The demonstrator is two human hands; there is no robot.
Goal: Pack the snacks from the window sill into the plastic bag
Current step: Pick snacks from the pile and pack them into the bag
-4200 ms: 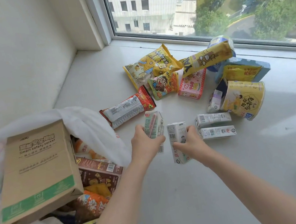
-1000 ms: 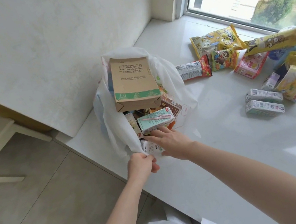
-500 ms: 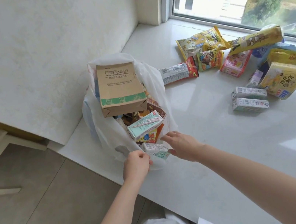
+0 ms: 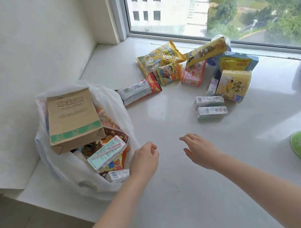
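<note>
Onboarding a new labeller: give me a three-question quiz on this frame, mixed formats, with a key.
1. True or false: the brown cardboard box sticks out of the white plastic bag.
2. Multiple choice: what does the right hand hold? A) a white drink carton B) nothing C) the bag's rim
3. Fill in: how many small white drink cartons lie side by side on the white window sill, just in front of the yellow round tub? ___

Key: 1 true. 2 B; its fingers are spread above the sill, and the left hand, loosely curled beside the bag, has no grip on anything either. 3 two.
</note>
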